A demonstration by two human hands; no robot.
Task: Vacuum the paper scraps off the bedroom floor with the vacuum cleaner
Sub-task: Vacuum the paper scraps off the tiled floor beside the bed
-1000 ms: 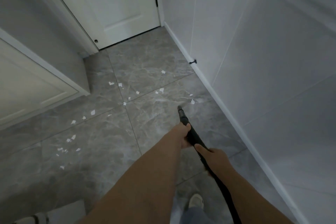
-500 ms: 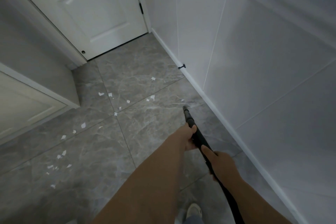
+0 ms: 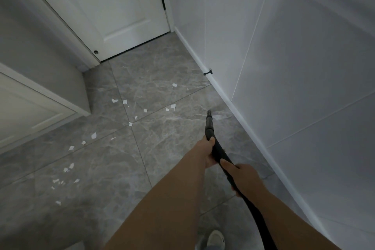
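left hand (image 3: 208, 153) and right hand (image 3: 242, 176) clenched around stiff black vacuum wand (image 3: 210, 126) | paper scraps (image 3: 172, 106) left of nozzle: light, easily scattered | keep both grips behind nozzle

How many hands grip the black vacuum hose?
2. The left hand holds the hose nearer its nozzle; the right hand holds it further back, closer to the body.

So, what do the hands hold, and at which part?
Both grip the black vacuum hose: left hand just behind the nozzle, right hand further back.
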